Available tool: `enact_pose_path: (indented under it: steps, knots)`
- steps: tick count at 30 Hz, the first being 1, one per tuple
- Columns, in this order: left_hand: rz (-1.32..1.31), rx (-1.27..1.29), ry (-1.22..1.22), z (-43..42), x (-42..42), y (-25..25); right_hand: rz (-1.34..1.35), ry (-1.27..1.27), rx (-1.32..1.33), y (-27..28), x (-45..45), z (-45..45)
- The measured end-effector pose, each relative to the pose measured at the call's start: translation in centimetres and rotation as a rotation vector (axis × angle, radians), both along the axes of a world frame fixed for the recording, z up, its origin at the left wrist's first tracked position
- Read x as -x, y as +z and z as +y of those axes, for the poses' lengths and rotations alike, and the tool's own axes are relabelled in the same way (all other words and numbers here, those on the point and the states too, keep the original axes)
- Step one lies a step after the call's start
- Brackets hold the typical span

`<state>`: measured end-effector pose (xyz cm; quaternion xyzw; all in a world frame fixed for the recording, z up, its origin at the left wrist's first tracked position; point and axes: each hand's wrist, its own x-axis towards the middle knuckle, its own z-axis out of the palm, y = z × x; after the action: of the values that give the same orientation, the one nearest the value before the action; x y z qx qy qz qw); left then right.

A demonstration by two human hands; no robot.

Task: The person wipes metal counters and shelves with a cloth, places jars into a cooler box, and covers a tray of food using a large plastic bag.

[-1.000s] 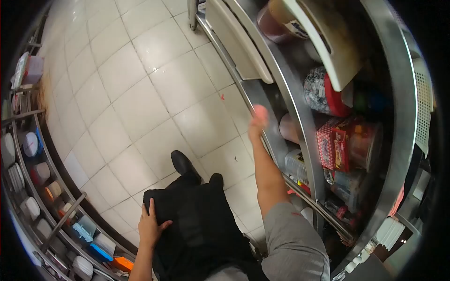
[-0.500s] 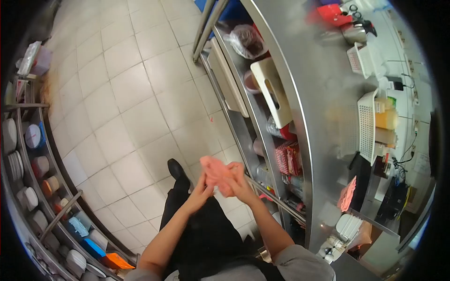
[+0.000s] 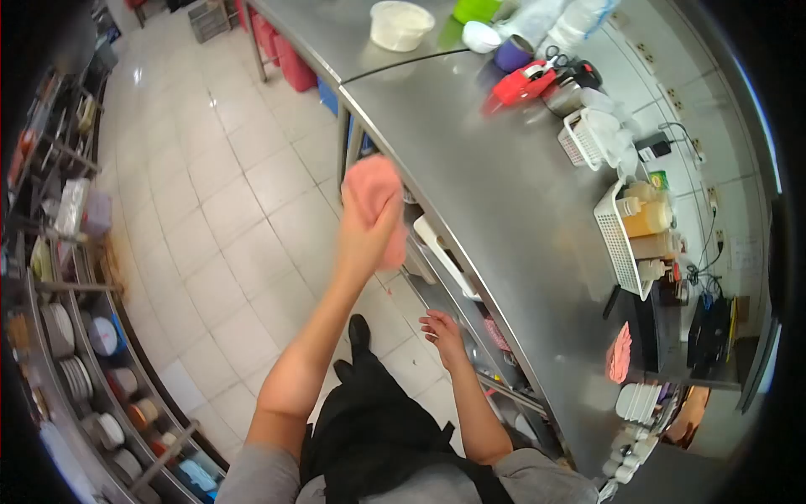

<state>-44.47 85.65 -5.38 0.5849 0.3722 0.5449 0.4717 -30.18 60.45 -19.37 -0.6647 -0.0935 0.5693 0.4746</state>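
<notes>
My left hand [image 3: 359, 237] reaches forward with its fingers wrapped round a folded pink cloth [image 3: 374, 178]. The cloth is in the air close to the front edge of the steel counter [image 3: 520, 244], and part of it hangs down past the hand. Lower down, beside the shelves under the counter, my right hand [image 3: 445, 338] is empty, its fingers apart and slightly bent. A second pink cloth [image 3: 620, 353] lies crumpled on the counter, out of reach of both hands.
White baskets [image 3: 621, 244] with sauce bottles [image 3: 648, 217] line the wall side. A red tape dispenser [image 3: 525, 84], scissors [image 3: 555, 59] and a white tub [image 3: 401, 25] stand farther along. Stacked plates [image 3: 638, 402] sit near the counter's close end. Shelves of dishes [image 3: 75, 378] run along the left.
Both hands were on the pink cloth; my right hand has let go and moved apart. My left hand has carried the cloth forward and up, and the view has shifted along the counter.
</notes>
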Motion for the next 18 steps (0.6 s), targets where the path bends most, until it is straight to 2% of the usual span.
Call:
enact_pose_path:
  steps: [2, 3, 5, 6, 8, 9, 11, 12, 13, 14, 15, 16, 18]
  knots:
    - [-0.151, 0.226, -0.072, 4.1, -3.6, 3.2, 0.079, -0.075, -0.002, 0.6, 0.4, 1.8]
    - [0.008, 0.205, -0.066, 5.9, -5.0, 4.2, 0.115, -0.098, 0.0, 0.7, 0.4, 2.5]
    - [0.33, 0.158, -0.026, 9.4, -7.1, 5.3, 0.318, -0.23, -0.008, -3.6, -1.7, 2.6]
    - [0.524, 0.025, -0.004, 10.2, -7.7, 5.3, 0.429, -0.286, -0.009, -5.8, -2.7, 2.9]
    - [0.904, -0.232, 0.042, 11.8, -8.7, 3.6, 0.546, -0.556, -0.057, -7.1, -4.0, 3.9]
    - [0.936, -0.372, -0.111, 13.1, -8.8, 1.3, 0.603, -0.705, -0.076, -7.5, -4.7, 4.5]
    - [0.976, -0.641, -0.472, 14.2, -9.4, -4.0, 0.625, -0.627, -0.301, -7.6, -5.5, 4.9]
    - [0.971, -0.668, -0.486, 14.5, -9.6, -4.9, 0.592, -0.787, -0.245, -7.7, -5.4, 5.6]
    - [0.957, -0.694, -0.509, 15.1, -9.9, -5.8, 0.612, -0.806, -0.47, -8.9, -5.3, 5.3]
    - [0.937, -0.723, -0.533, 15.9, -10.4, -6.4, 0.548, -0.875, -0.482, -9.0, -5.3, 5.7]
    - [0.954, -0.758, -0.588, 16.8, -10.7, -6.1, 0.622, -0.922, -0.639, -11.2, -5.8, 5.0]
    - [0.976, -0.776, -0.643, 17.3, -10.4, -5.6, 0.592, -0.903, -0.718, -10.7, -5.1, 4.7]
    - [0.981, -0.852, -0.65, 18.9, -10.0, -5.2, 0.56, -0.989, -0.659, -10.4, -5.2, 5.5]
